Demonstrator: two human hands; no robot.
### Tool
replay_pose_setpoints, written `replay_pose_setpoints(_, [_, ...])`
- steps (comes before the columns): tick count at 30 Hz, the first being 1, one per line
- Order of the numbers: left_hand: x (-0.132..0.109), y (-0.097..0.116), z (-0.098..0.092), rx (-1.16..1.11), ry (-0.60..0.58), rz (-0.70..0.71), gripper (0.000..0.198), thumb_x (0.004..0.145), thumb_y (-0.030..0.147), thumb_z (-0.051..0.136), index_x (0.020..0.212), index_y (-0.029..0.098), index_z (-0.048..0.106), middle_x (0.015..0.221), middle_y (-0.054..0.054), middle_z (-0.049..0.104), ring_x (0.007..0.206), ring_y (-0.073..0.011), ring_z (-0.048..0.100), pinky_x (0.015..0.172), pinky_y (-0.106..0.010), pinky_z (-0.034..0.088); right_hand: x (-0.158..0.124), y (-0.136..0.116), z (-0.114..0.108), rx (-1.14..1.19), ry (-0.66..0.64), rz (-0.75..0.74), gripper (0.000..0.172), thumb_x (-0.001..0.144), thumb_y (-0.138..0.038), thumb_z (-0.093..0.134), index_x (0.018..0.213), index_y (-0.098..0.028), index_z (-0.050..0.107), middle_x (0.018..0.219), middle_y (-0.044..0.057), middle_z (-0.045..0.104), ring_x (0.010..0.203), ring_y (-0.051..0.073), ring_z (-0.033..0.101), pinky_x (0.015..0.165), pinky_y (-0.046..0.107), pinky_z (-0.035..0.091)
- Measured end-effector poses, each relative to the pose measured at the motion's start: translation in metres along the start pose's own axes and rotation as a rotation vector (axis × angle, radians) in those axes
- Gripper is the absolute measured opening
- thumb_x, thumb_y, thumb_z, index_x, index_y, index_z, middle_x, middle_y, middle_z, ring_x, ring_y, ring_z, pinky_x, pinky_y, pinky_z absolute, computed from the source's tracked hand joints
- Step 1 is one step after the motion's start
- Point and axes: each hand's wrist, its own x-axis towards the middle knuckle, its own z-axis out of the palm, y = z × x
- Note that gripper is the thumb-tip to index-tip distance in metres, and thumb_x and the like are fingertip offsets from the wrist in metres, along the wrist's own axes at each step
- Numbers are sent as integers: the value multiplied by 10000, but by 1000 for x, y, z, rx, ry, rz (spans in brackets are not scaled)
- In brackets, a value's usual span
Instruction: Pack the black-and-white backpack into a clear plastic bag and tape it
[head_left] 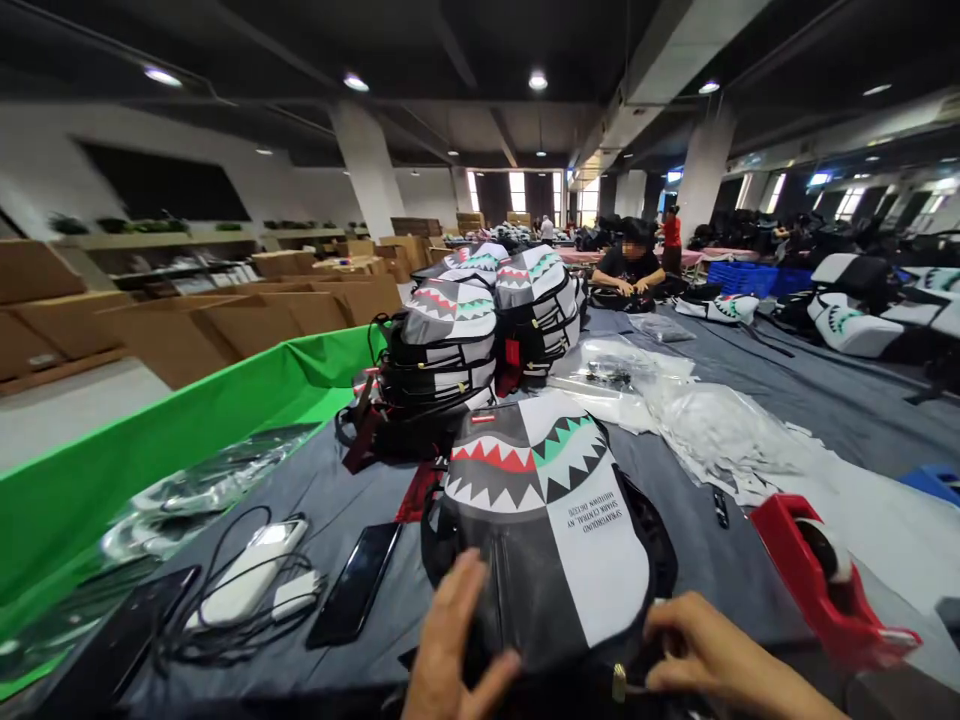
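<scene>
at the near end of the shark-mouth backpack [547, 530], which lies flat on the grey-clothed bench [720, 570], the left hand [457, 640] is open, its fingers spread against the dark front panel, seemingly to steady the bag. the right hand [720, 640] is curled near a small gold zip pull [619, 683] at the backpack's near end; whether it is gripping anything there cannot be told. the backpack's long axis runs roughly straight away from the person, and its front faces up. its printed lettering reads upside down from this side, so its top end probably points toward the person. lying this way, it seems to leave the front and near edge within easy reach of both hands. beyond the backpack, similar backpacks [480, 340] stand in a close group, apparently kept together and away from the hands. to its right sit clear plastic bags [622, 375] and a red tape dispenser [825, 580]; to its left lie a black phone [354, 585] and a white power bank [247, 570] with tangled cables.
</scene>
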Motion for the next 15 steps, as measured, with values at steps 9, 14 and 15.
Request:
replay_pose_setpoints(9, [69,34,-13,147,-386,249,405,808,134,528,1168,219,694,1123,-27,771,983,-177,737,873,-247,552,21,-24,-24,-604,143,-437,671,783,-696,700,1199,-170,670,985,127,689,936,270,619,878,391,468])
replay_pose_setpoints(14, [172,70,-52,271,-20,-207,309,920,397,539,1025,187,741,684,2,723,613,-146,617,587,-201,372,57,-59,12,-754,-319,-197,643,671,-767,724,811,-139,716,763,101,727,694,259,700,591,296,505])
replay_pose_setpoints(15, [188,77,-53,344,15,-236,337,920,434,551,1015,175,743,628,5,682,573,-137,560,574,-198,315,65,-66,29,-694,-342,-290,610,643,-725,767,856,-157,702,816,80,744,701,243,708,531,263,486])
